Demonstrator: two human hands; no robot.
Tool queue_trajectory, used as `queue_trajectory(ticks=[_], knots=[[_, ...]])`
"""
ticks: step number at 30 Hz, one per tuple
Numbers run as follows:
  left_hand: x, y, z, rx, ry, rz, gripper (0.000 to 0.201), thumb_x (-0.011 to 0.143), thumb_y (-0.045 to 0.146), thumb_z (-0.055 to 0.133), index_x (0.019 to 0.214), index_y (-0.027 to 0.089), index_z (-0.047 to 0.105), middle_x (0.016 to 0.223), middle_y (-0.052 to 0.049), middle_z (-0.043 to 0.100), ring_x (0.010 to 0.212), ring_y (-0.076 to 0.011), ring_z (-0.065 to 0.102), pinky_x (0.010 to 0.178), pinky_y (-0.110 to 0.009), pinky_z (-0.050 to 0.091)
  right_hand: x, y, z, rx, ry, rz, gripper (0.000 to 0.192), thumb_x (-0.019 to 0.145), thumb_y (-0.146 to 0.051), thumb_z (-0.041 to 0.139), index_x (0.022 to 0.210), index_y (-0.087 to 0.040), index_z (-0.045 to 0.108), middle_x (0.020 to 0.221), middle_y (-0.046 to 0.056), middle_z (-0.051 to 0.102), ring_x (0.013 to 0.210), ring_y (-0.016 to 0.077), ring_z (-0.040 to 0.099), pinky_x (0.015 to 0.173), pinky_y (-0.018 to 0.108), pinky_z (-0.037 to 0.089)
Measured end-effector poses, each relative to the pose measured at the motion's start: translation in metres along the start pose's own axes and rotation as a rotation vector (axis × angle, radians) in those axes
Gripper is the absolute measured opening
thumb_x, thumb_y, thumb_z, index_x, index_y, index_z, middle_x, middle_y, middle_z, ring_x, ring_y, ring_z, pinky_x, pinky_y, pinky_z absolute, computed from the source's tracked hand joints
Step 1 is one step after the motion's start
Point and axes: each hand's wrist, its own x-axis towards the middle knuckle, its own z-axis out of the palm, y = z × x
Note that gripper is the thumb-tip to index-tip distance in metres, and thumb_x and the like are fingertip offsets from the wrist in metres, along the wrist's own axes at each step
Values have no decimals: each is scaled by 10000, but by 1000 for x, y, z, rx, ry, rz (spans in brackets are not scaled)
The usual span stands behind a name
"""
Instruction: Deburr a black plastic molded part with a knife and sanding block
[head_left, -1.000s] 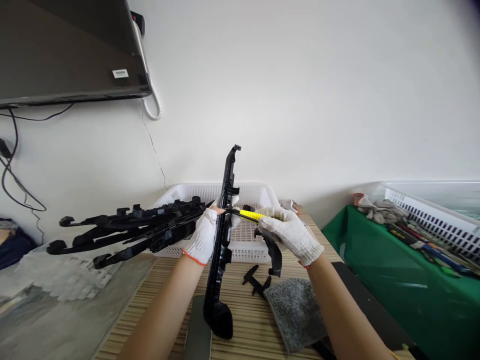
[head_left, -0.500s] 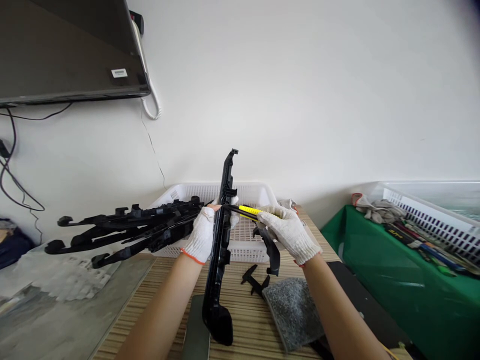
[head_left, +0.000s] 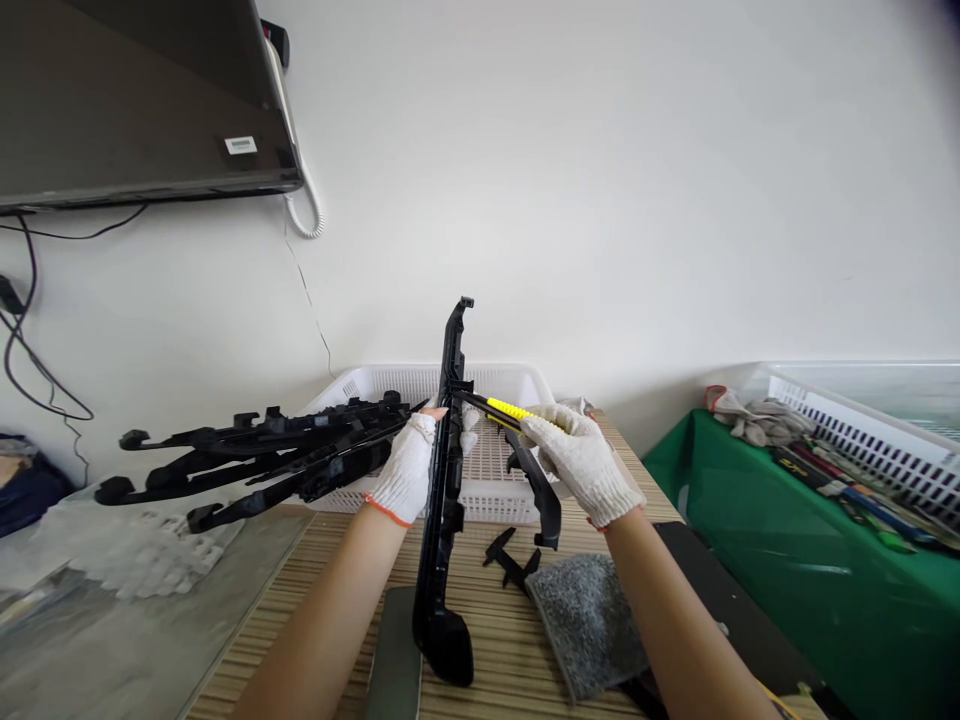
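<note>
My left hand (head_left: 409, 468), in a white knit glove, grips a long black plastic part (head_left: 448, 450) that stands nearly upright, its lower end close to the wooden table (head_left: 487, 630). My right hand (head_left: 579, 460), also gloved, holds a yellow-handled knife (head_left: 504, 411) whose tip meets the part's edge just above my left thumb. A curved black piece (head_left: 541, 495) hangs below my right hand.
A white basket (head_left: 499, 385) stands behind the hands, with several long black parts (head_left: 255, 460) sticking out to its left. Grey cloth (head_left: 589, 620) and small black offcuts (head_left: 510, 560) lie on the table. A green-covered table (head_left: 795, 560) with a white basket stands right. A dark screen hangs upper left.
The knife's tip has slid a little up along the part's edge, and my right hand tilted with it. The upright part barely shifted.
</note>
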Motion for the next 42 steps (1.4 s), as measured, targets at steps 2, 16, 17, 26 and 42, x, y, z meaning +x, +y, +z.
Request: queue_trajectory(ticks=[2, 16, 17, 26, 42], knots=[[1, 0, 0, -28, -28, -9, 192, 798, 181, 595, 953, 105, 678, 727, -67, 732, 485, -156, 660, 373, -203, 489, 0, -2, 0, -40, 12, -5, 520, 660, -530, 738, 997, -134, 762, 613, -11, 575, 478, 81, 347, 439, 242, 257], [0, -5, 3, 59, -132, -12, 265, 887, 132, 640, 1145, 116, 699, 1046, -155, 767, 843, -224, 755, 700, -276, 635, -1, -5, 2, -62, 190, -24, 593, 711, -529, 671, 1149, -134, 725, 682, -9, 580, 553, 105, 443, 517, 257, 380], [1, -6, 2, 51, -157, -5, 263, 887, 133, 643, 1144, 120, 699, 1055, -153, 764, 845, -220, 753, 709, -278, 635, -1, -5, 2, -65, 201, -26, 590, 713, -533, 670, 1149, -139, 723, 695, -7, 586, 556, 106, 451, 518, 258, 385], [-1, -6, -5, 120, -251, -59, 436, 887, 194, 673, 1318, 208, 610, 1105, -133, 751, 828, -221, 743, 617, -294, 637, 2, 1, 1, -45, 212, -39, 533, 718, -546, 678, 1078, -155, 718, 606, -32, 527, 518, 111, 430, 478, 252, 335], [0, -8, 0, 107, -57, -2, 304, 960, 323, 613, 1213, 159, 654, 929, -116, 773, 669, -169, 732, 530, -218, 593, 0, 3, -10, 75, 79, -6, 507, 560, -620, 769, 695, -140, 680, 526, 0, 547, 387, 54, 305, 380, 237, 219]])
